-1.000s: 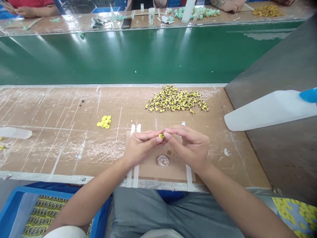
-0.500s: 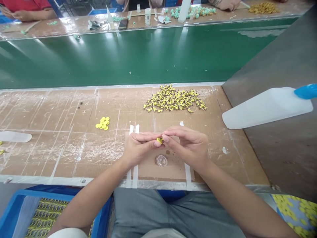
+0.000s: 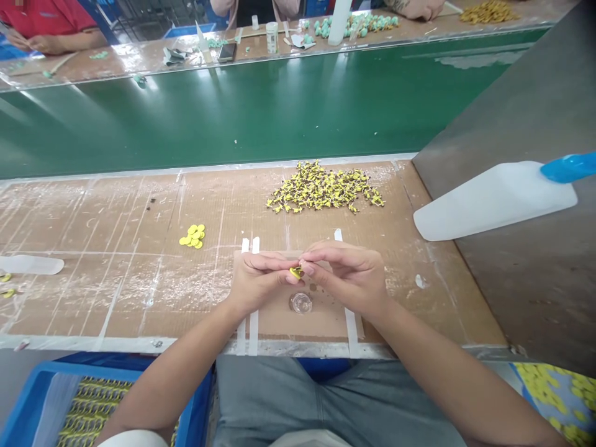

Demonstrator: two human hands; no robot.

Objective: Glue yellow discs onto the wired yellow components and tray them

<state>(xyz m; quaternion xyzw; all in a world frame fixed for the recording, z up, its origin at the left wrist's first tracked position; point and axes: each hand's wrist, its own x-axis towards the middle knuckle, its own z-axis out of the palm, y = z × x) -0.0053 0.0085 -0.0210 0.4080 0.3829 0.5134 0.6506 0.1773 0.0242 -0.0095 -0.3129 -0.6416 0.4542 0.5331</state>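
Note:
Over the taped cardboard sheet (image 3: 321, 326), my two hands meet fingertip to fingertip. My left hand (image 3: 256, 282) is closed in a pinch on a small yellow disc (image 3: 294, 273). Thumb and forefinger of my right hand (image 3: 351, 276) pinch a tiny part against the disc; the fingers mostly hide it, so its kind is unclear. Just below the hands sits a small clear round dish (image 3: 301, 302). Beyond them lies a heap of small yellow-and-black figures (image 3: 326, 189). To the left is a little pile of yellow discs (image 3: 193, 236).
A white bottle with a blue cap (image 3: 496, 202) leans in from the right, beside a grey metal panel (image 3: 526, 267). A blue crate (image 3: 28, 397) of yellow parts stands below left. Past the green belt (image 3: 261, 105), other people sit at a bench.
The view has shifted slightly. Both hands keep their pinch together, and the yellow disc appears a little more tilted between the fingers.

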